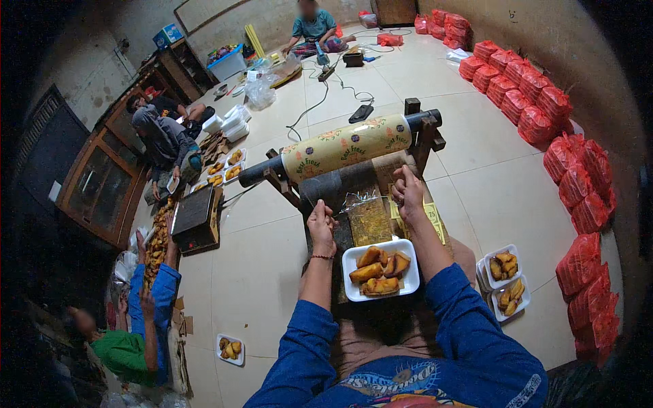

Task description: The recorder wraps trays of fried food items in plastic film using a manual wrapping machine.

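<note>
A printed roll of clear plastic wrap (352, 148) lies across a wooden stand (424, 140) in front of me. My left hand (321, 227) pinches the film at its left side, and my right hand (407, 193) pinches it at the right. Crinkled clear film (359, 202) shows between them. Below my hands a white foam tray (352, 289) holds several pieces of browned fried food (380, 286). It sits at the near end of a worn work board (368, 224), touched by neither hand. Yellow printed labels (432, 214) lie beside my right forearm.
Filled trays (510, 301) are stacked at right; another tray (231, 350) lies on the floor at left. Red bagged packs (530, 81) line the right wall. A black-topped electric box (196, 214) stands at left. Co-workers sit at left and back. A cable (326, 97) crosses the floor.
</note>
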A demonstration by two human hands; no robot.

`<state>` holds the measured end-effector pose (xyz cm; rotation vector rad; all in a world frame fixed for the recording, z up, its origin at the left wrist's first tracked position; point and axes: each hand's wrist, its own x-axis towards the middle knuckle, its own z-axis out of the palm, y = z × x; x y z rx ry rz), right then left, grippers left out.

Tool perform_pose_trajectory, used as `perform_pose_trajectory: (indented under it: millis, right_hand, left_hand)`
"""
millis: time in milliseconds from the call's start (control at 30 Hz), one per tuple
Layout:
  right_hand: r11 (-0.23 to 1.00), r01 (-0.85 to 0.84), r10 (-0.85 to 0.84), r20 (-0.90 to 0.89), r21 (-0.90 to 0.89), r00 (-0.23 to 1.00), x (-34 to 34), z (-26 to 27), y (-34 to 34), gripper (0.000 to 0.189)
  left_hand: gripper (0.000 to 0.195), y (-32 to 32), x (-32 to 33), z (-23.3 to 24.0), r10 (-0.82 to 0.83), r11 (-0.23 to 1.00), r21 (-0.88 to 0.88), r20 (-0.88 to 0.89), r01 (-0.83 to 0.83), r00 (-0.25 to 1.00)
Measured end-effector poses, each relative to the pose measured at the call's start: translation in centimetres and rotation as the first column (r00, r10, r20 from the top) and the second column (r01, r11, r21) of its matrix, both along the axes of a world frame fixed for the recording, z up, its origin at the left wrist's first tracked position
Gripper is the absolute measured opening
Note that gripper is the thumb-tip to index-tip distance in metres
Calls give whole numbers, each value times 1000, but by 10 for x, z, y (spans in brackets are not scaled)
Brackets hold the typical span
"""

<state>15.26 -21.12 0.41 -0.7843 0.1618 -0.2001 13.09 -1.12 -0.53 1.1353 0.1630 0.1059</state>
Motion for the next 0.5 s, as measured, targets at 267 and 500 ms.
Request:
perform_pose_trajectory:
  millis: [267,500]
  right_hand:
    - [1000,-10,10,3,2,1000,-2,1,-1,27]
    - [1000,-24,24,-1,2,1000,-3,0,-3,27]
  left_hand:
    - [31,1,0,0,-35,998,-44,-7,35,999]
    - [31,0,0,-1,-12,1000,-26,-35,12,999]
